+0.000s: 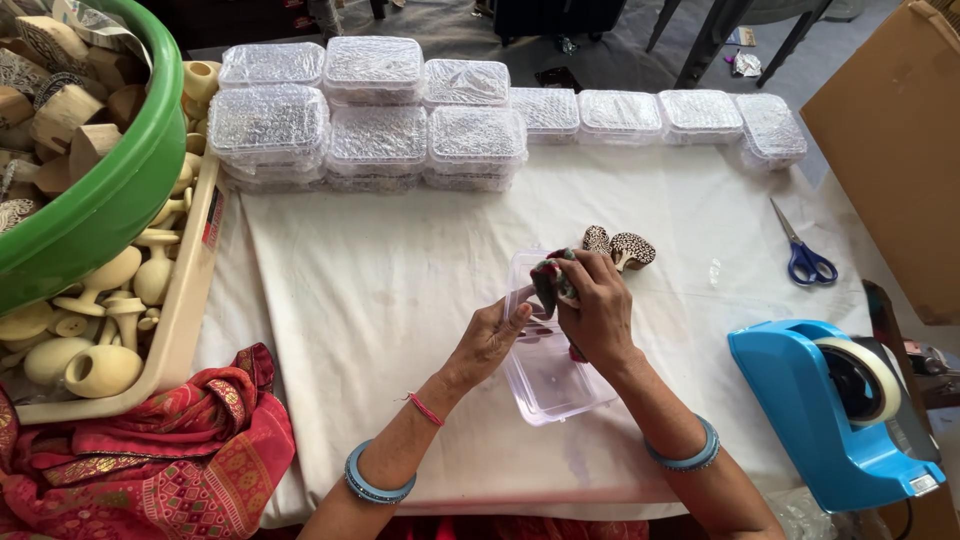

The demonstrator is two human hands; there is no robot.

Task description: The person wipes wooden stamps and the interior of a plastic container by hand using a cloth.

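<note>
Near the table's (380,300) front edge, right hand (598,315) fingers closed around a cloth-wrapped block (552,280); left hand (492,340) pinches the clear box (550,375). Best to steady the box and lower the block flat.

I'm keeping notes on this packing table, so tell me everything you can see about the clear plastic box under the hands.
The clear plastic box is a shallow, see-through rectangular container with rounded corners, lying open on the white cloth near the table's front edge. The left hand touches its left rim; the right hand, above it, grips a dark carved piece. Its far end is hidden behind the hands. It looks empty.
</note>
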